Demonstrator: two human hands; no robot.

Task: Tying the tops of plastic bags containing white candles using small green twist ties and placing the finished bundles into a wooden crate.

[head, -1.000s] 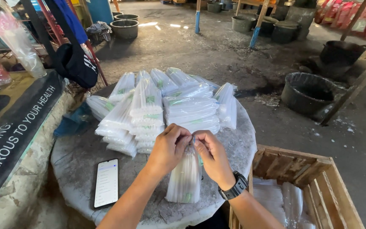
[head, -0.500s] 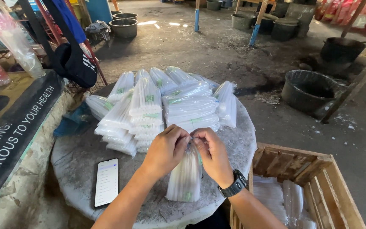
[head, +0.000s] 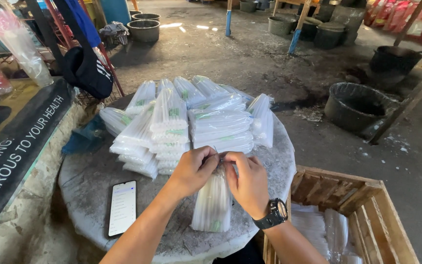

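Observation:
A clear plastic packet of white sticks point(head: 213, 203) lies on the round stone table point(head: 89, 181) right in front of me. My left hand point(head: 194, 170) and my right hand point(head: 247, 182) both pinch the packet's gathered top end, fingertips meeting. A black watch sits on my right wrist. Behind the hands is a pile of several filled packets point(head: 186, 122) stacked in rows.
A phone point(head: 122, 208) lies face up on the table's left part. A wooden crate point(head: 352, 188) with more packets stands at the right. Black tubs point(head: 356, 105) sit on the concrete floor beyond. A black bag point(head: 86, 68) hangs at the left above a dark banner.
Both hands stay at the packet's top, with only small finger movement. The packet has not moved.

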